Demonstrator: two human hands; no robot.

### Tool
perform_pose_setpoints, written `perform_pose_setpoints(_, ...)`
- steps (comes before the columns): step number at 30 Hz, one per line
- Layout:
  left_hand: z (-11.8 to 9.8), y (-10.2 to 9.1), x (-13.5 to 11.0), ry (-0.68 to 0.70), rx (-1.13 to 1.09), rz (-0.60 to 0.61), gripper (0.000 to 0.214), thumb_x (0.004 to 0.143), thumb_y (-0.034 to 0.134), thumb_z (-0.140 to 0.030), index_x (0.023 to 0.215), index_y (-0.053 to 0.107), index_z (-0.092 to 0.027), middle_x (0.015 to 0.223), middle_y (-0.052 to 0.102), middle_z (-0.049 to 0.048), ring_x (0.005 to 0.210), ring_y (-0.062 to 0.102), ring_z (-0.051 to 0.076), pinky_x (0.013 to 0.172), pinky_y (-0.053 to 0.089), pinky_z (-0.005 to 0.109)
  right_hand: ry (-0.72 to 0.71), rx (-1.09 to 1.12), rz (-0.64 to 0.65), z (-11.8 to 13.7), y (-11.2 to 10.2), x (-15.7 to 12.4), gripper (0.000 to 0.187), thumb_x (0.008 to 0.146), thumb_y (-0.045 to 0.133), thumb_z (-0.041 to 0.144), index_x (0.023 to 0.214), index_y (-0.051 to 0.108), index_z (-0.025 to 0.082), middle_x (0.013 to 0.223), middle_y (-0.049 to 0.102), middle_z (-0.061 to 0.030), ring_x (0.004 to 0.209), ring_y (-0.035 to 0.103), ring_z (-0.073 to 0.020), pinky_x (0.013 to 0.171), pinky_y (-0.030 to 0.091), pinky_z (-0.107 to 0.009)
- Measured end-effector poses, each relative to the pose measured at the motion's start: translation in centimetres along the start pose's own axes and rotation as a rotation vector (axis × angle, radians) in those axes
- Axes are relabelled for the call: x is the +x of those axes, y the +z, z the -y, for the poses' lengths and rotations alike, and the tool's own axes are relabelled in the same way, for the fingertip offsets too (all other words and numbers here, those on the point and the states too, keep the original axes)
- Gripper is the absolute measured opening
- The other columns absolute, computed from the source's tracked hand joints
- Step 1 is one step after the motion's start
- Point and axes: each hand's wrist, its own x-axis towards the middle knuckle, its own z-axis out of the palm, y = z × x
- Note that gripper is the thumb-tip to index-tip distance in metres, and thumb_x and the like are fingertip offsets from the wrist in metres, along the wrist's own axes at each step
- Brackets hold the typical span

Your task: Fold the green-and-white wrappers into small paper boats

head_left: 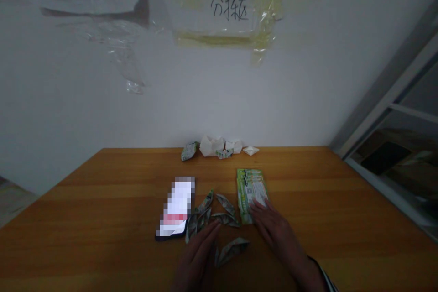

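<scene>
Several green and white printed sheets or flat packets (251, 189) lie overlapped on the table, right of centre. My right hand (277, 232) rests its outstretched fingertips on their lower right part. To the left, my left hand (198, 255) reaches in with its fingers stretched out, seen from the side; its palm is hidden. Beside and beyond its fingertips are several narrow folded pieces of printed paper (224, 219), grouped loosely. One more folded paper piece (233, 249) lies nearer to me, between the two hands.
A phone (176, 210) with a lit, blurred screen lies left of the folded pieces. Along the wall stand crumpled white papers (211, 146) and a folded printed paper (189, 151). The wooden table (308, 187) meets a wall with a taped handwritten sign (229, 7). A framed glass panel (397, 123) is at right.
</scene>
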Motion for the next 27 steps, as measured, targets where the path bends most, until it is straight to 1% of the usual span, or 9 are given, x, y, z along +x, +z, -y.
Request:
perform_pose_setpoints(2,-0.5,-0.2,0.0,-0.136,-0.056,0.034,0.034,0.089,0.053,-0.044,0.115,0.07,-0.031,0.11,0.073,0.0098,0.103,0.066,0.027,0.093,0.048,0.031,0.121,0.094,-0.136,1.3,0.0,-0.1,0.029,0.093,0.048,0.024,0.115,0.068,0.021,0.114,0.071,-0.0095,0.11,0.065,-0.0261,0.101,0.047,-0.046)
perform_pose_setpoints(4,-1.1,-0.4,0.0,-0.276,-0.171,0.107,0.042,0.084,0.059,-0.046,0.123,0.064,-0.03,0.1,0.076,0.0098,0.093,0.069,0.028,0.085,0.052,0.032,0.313,0.27,-0.206,3.1,0.0,-0.4,0.033,0.096,0.044,0.034,0.096,0.073,0.018,0.091,0.076,-0.0083,0.089,0.072,-0.024,0.077,0.059,-0.033)
perform_pose_setpoints(6,-1.7,-0.3,-0.1,-0.344,-0.381,0.159,0.065,0.076,0.068,-0.048,0.135,0.051,-0.029,0.106,0.074,0.0103,0.096,0.068,0.03,0.085,0.053,0.035,0.433,0.517,-0.112,5.0,0.3,-0.8,0.048,0.097,0.037,0.043,0.077,0.071,0.015,0.06,0.07,-0.0035,0.053,0.068,-0.0169,0.046,0.054,-0.021)
perform_pose_setpoints(7,-2.1,-0.2,-0.2,-0.343,-0.5,0.147,0.079,0.069,0.075,-0.049,0.139,0.045,-0.028,0.116,0.07,0.0112,0.104,0.065,0.032,0.089,0.051,0.037,0.454,0.601,-0.046,5.9,0.4,-1.1,0.049,0.097,0.037,0.045,0.076,0.07,0.016,0.055,0.067,-0.0018,0.046,0.064,-0.0146,0.041,0.05,-0.019)
perform_pose_setpoints(10,-2.8,0.1,-0.6,-0.431,-0.735,0.202,0.097,0.058,0.085,-0.042,0.143,0.039,-0.027,0.125,0.065,0.0136,0.11,0.061,0.036,0.093,0.049,0.041,0.321,0.619,0.057,8.0,1.3,-1.8,0.036,0.091,0.051,0.045,0.08,0.074,0.02,0.062,0.072,-0.0019,0.056,0.068,-0.0158,0.053,0.054,-0.02)
perform_pose_setpoints(13,-2.7,0.5,-1.1,-0.579,-0.832,0.29,0.084,0.059,0.087,-0.034,0.135,0.051,-0.026,0.116,0.07,0.0147,0.103,0.066,0.036,0.088,0.052,0.042,0.295,0.727,0.003,9.3,2.5,-2.3,0.034,0.086,0.054,0.053,0.09,0.074,0.025,0.077,0.077,-0.0027,0.065,0.071,-0.019,0.059,0.057,-0.024)
perform_pose_setpoints(17,-1.5,1.1,-1.1,-0.746,-0.844,0.085,0.05,0.062,0.084,-0.037,0.107,0.07,-0.019,0.103,0.075,0.0145,0.099,0.068,0.035,0.087,0.052,0.043,0.402,0.612,-0.229,9.8,2.9,-2.3,0.027,0.085,0.06,0.044,0.103,0.069,0.026,0.092,0.075,-0.0056,0.079,0.071,-0.0206,0.072,0.057,-0.027)
perform_pose_setpoints(21,-0.7,1.5,-0.7,-0.877,-1.018,0.003,0.052,0.059,0.086,-0.036,0.105,0.071,-0.016,0.094,0.078,0.0132,0.089,0.072,0.034,0.082,0.055,0.041,0.355,0.495,-0.338,9.2,2.8,-1.9,0.028,0.082,0.062,0.047,0.095,0.064,0.022,0.091,0.069,-0.0079,0.084,0.065,-0.0223,0.073,0.054,-0.03)
perform_pose_setpoints(27,-1.5,0.7,0.2,-0.962,-1.005,-0.041,0.048,0.066,0.081,-0.038,0.109,0.07,-0.018,0.086,0.08,0.0076,0.083,0.074,0.029,0.074,0.059,0.031,0.511,0.876,-0.154,10.1,5.0,-2.4,0.039,0.083,0.054,0.059,0.094,0.054,0.022,0.073,0.067,-0.0036,0.061,0.064,-0.0178,0.054,0.051,-0.024)
